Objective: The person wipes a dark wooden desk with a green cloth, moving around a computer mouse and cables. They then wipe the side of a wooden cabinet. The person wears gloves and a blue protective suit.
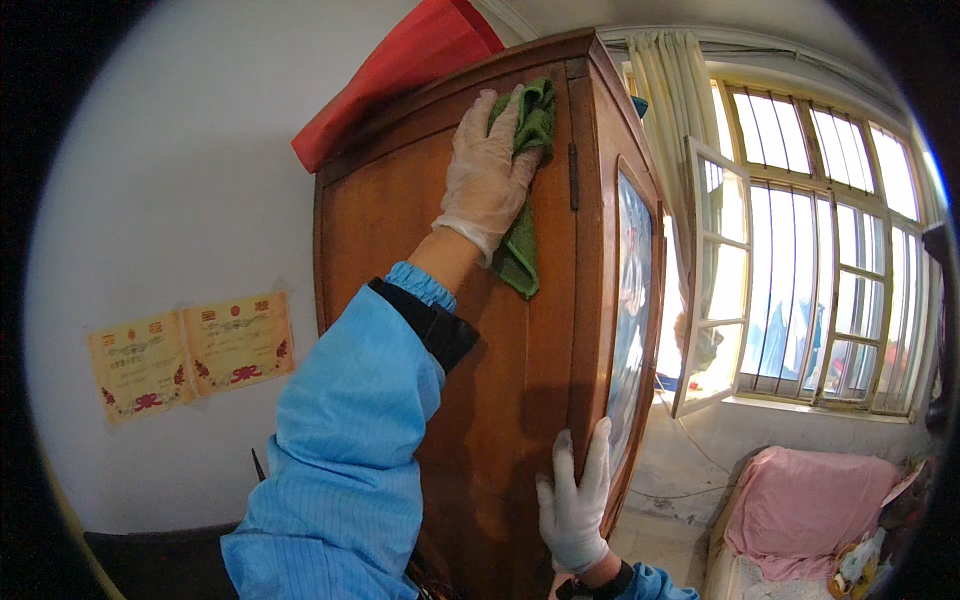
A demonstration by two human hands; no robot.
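My left hand [487, 169], in a thin clear glove, presses a green cloth [534, 120] against the upper part of a brown wooden wardrobe [382, 225]. The cloth bunches at my fingers, and a loose end hangs below my wrist. Lower down, my right hand [577, 499] wears a whitish glove and lies along the wardrobe's corner, its fingers apart and holding nothing. A dark metal hinge [574, 176] runs upright just right of the cloth. Around the corner, a blue-and-white picture panel [630, 300] is set into the adjoining face.
Red material [405, 75] lies on top of the wardrobe and overhangs its edge. On the right, a window casement [716, 277] stands swung inward beside a curtain [675, 97]. Pink cloth [810, 502] drapes a seat below. Two printed certificates [191, 356] hang on the left wall.
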